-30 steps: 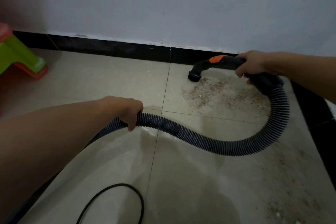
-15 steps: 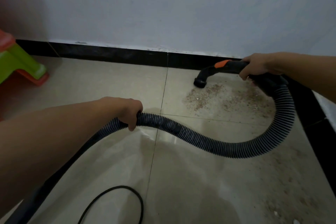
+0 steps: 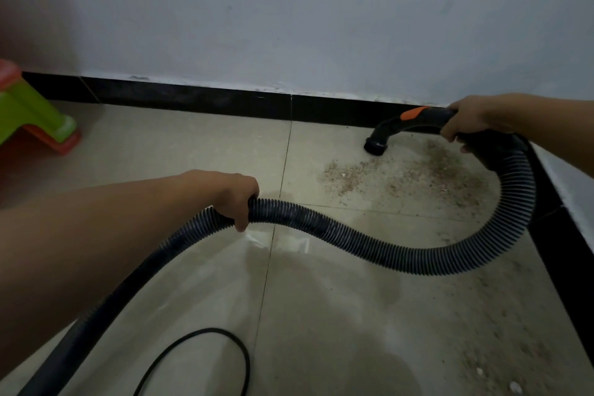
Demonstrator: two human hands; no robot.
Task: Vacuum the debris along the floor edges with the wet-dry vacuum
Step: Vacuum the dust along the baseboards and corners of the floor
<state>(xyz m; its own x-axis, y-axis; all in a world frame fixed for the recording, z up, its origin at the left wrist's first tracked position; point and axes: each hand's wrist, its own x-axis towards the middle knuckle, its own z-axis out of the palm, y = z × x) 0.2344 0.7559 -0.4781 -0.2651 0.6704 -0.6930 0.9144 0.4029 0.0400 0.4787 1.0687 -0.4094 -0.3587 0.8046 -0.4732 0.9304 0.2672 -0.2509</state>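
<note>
The black nozzle (image 3: 374, 147) is at the right of the frame, mouth down at the upper edge of the debris (image 3: 401, 180) patch on the tiled floor (image 3: 160, 154), near the black baseboard (image 3: 193, 100). Floor contact cannot be told. The right hand (image 3: 469, 120) grips the handle (image 3: 427, 120) behind its orange tab. The ribbed hose (image 3: 353, 241) loops from the handle toward the centre, where the left hand (image 3: 231, 196) grips it from above. A thin black cord (image 3: 210, 330) curves at the bottom. A green and orange stool (image 3: 32, 119) stands at the left edge.
</note>
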